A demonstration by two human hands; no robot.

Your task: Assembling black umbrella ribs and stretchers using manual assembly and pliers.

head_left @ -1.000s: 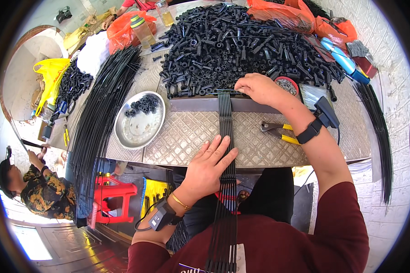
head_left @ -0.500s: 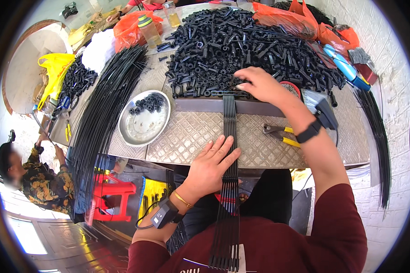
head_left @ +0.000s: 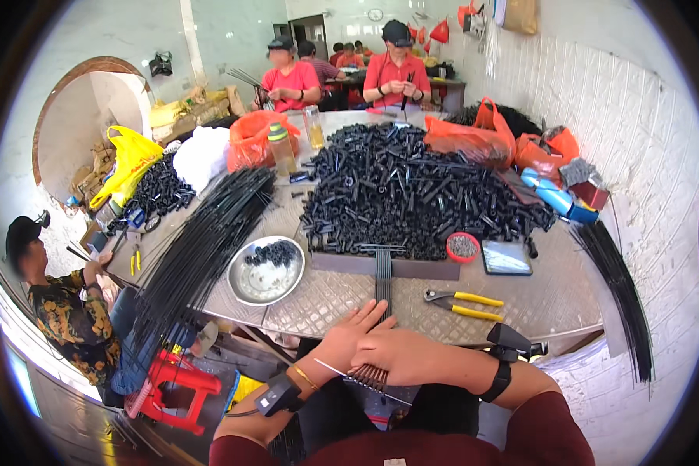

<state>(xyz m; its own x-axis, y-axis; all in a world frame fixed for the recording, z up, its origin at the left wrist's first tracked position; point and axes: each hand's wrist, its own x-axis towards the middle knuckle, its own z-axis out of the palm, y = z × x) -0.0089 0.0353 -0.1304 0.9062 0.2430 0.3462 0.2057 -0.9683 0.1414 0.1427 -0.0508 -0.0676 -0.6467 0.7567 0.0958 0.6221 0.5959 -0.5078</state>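
Black rods [head_left: 382, 279] are lined up in a flat row running from the counter's near edge up to a dark bar [head_left: 388, 266], and the near ends hang off the edge right under both hands. Left hand [head_left: 349, 335] lies flat on the rods with fingers spread, pointing up and to the right. Right hand [head_left: 404, 356] comes across from the right and sits just below the left, fingers curled over the rod ends; can't really tell if it's gripping them or just pressing down. Both wrists have black straps with small devices on them.

Just right of the rods on the patterned metal counter [head_left: 544, 303] there's a pair of yellow-handled pliers [head_left: 462, 303]. To the left, a shallow steel bowl [head_left: 266, 272] with a handful of small black parts in it. Behind the dark bar is a huge heap of black tube pieces [head_left: 412, 194], with a little red cup [head_left: 463, 247] at its right front corner. A long bundle of black rods [head_left: 202, 248] drapes off the counter's left side. Farther back, orange plastic bags [head_left: 474, 136], and people in red shirts working at another table.
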